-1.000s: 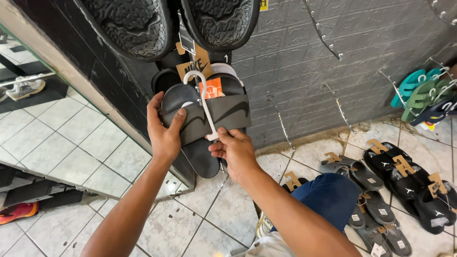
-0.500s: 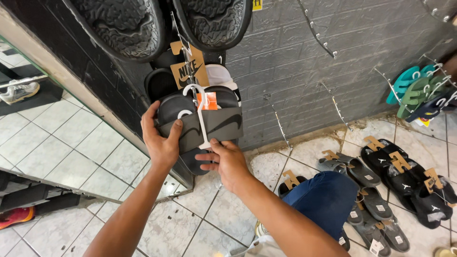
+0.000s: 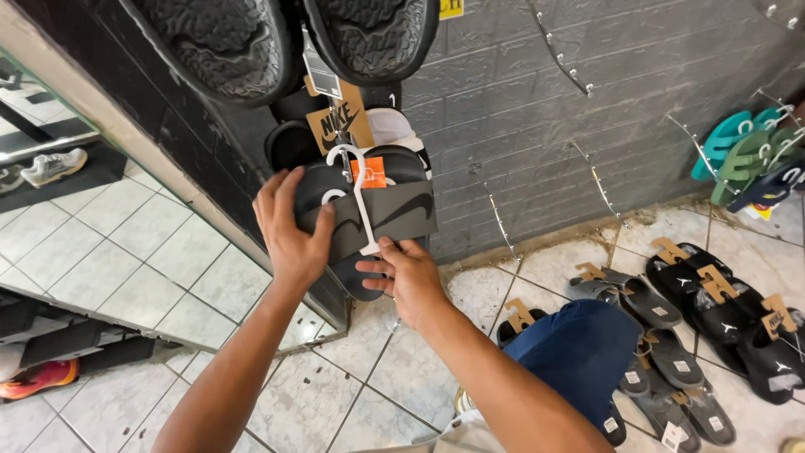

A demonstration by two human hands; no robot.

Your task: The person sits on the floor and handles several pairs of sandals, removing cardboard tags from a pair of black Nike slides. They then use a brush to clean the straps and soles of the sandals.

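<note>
Grip, left hand (image 3: 289, 231): fingers spread flat over the left side of a pair of black slides (image 3: 369, 214), thumb wrapped under; clasping the pair from the side.
Grip, right hand (image 3: 411, 273): fingers pinched on the lower edge of the same pair, just under the foot of the white plastic hanger (image 3: 356, 197).
Black slides: held up against the dark brick wall (image 3: 520, 101), at the height of the lower hooks, both hands on them; straps face the camera, an orange tag (image 3: 373, 172) sits near the top.
Wall: dark grey brick, runs across the upper frame; bare metal hooks (image 3: 558, 50) stick out of it to the right of the hands.
Floor (image 3: 101, 252): pale tiles with dark joints, grubby along the foot of the wall.
Large black soles (image 3: 293, 38): two, hanging above the held pair, treads towards the camera.
Blue trouser leg (image 3: 579, 352): the person's own knee, below the right forearm.
Slides on the floor (image 3: 721, 310): several black and grey pairs with brown card tags, right of the knee, lying close together.
Hanging sandals (image 3: 750, 155): teal, green and dark blue, on hooks at the far right edge, well apart from the hands.
Brown card tag (image 3: 340, 126): hangs just above the held pair, beside a white slide, partly hidden.
White sneaker (image 3: 50, 166): far left, on a dark low shelf.
</note>
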